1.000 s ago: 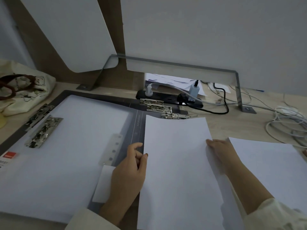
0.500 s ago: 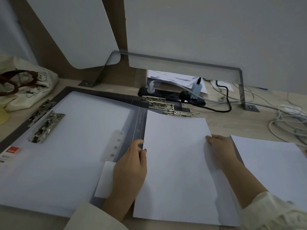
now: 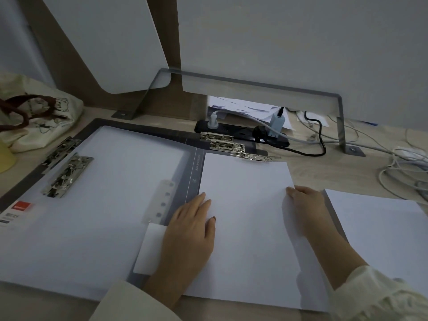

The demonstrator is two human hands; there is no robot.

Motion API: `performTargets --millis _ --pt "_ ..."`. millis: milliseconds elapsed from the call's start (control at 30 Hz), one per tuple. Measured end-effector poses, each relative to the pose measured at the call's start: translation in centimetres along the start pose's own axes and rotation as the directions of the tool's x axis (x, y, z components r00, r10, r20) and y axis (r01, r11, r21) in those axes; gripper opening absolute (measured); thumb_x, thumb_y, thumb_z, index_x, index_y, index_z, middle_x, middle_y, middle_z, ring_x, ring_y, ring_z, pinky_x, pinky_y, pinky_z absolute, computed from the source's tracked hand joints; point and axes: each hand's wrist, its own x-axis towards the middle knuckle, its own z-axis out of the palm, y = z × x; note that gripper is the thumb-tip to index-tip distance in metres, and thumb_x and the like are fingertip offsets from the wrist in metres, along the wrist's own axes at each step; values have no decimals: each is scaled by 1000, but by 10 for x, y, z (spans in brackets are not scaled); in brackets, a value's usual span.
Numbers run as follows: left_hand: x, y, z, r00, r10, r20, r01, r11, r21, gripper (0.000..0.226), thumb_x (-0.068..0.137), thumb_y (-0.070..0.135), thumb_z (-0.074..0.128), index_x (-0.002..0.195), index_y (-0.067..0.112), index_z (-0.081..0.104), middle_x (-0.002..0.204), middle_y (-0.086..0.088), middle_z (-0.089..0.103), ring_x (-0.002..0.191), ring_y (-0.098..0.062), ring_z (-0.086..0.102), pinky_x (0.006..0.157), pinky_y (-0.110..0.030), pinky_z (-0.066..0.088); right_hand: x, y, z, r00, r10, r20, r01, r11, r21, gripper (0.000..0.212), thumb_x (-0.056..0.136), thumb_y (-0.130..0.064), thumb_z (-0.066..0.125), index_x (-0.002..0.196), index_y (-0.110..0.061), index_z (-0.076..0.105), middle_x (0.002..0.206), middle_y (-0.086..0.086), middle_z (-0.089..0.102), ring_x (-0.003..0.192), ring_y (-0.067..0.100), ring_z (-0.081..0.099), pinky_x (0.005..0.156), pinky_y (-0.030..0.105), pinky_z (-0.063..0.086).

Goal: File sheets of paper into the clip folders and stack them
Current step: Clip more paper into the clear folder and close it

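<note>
Starting far left with a cloth bag (image 3: 34,121), brown handles on top, on the desk (image 3: 324,172). Just right of it, a dark open folder (image 3: 143,129) lying flat, with white paper (image 3: 104,205) over most of its left side. Two silver clips (image 3: 67,177) near the left edge of the folder, one of them partly on the paper. A small red label (image 3: 22,206) at the near left corner. Further right, a clear strip (image 3: 162,200) with holes, beside the paper, and a small white card (image 3: 150,249) just below it.

Then the left hand (image 3: 190,232), flat, fingers straight and close together, pressing down on the left edge of a loose sheet (image 3: 247,228), thumb on the sheet too. Sheet lying flat over the right side of the folder. Above it, three more silver top clips (image 3: 231,144) in a slanted row, the nearest one right at the top edge of the sheet. Behind those, a black plug bar (image 3: 243,133) with plugs in it.

At the right edge of the sheet, the right hand (image 3: 305,205), fingers bent, tips on the edge; pinching or only pushing, cannot tell. Just right of that hand, a white stack (image 3: 382,228) of paper, apart from the sheet. Far right, a bundle of white wires (image 3: 405,165) on the desk.
</note>
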Motion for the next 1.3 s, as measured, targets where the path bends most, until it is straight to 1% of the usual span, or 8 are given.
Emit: performTargets --millis 400,533,733,867,1000,1133,1200,1300 --pt "1 -2 3 1000 11 -4 -11 1000 5 41 85 26 43 104 2 71 111 -10 70 98 -25 68 84 -42 54 5 -2 1 999 -28 38 30 999 -42 24 93 -11 47 109 -2 62 87 10 56 65 17 48 52 20 35" --pt "0 -4 8 998 56 3 -56 996 70 57 99 32 21 108 1 69 114 -11 68 104 -23 66 89 -43 50 6 -1 0 999 -31 39 33 999 -34 26 93 -11 45 113 -1 60 87 10 55 59 11 44 51 21 35" --pt "-1 -3 8 996 92 16 -94 986 136 60 100 30 17 109 1 68 115 -11 67 106 -22 65 93 -35 49 8 1 1 999 -28 35 29 998 -47 31 93 -9 45 116 8 55 94 27 58 72 36 53 47 16 35" --pt "-2 -2 8 994 90 60 -99 979 179 59 100 30 16 112 1 66 118 -11 66 109 -23 63 95 -39 46 12 -2 1 998 -45 35 49 990 -129 22 90 -11 47 109 -4 57 91 9 59 69 17 52 59 26 41" --pt "-4 -2 5 990 64 126 -88 977 196 61 100 37 16 118 1 62 123 -13 62 115 -25 59 94 -43 48 20 -6 5 970 -240 -27 212 901 -378 39 89 -14 49 127 -8 50 129 14 50 106 30 55 89 36 43" --pt "-5 0 3 976 9 219 -58 975 214 69 97 48 14 124 3 58 130 -11 58 120 -23 56 96 -42 49 26 -26 11 990 -132 55 129 990 60 32 90 -6 47 121 -3 55 119 13 56 98 21 54 91 31 44" --pt "-5 -1 3 969 -13 247 -43 975 219 71 96 51 13 127 4 56 132 -9 56 122 -21 54 98 -42 47 32 -40 16 978 1 210 -86 914 396 19 91 -3 45 103 4 58 119 22 54 99 27 58 99 32 43" --pt "-6 -2 5 961 -25 277 -39 974 223 71 96 51 11 128 4 55 135 -9 53 125 -21 51 103 -38 43 44 -48 21 944 31 327 -207 830 518 19 93 -4 39 93 6 55 142 27 39 126 35 46 111 37 33"
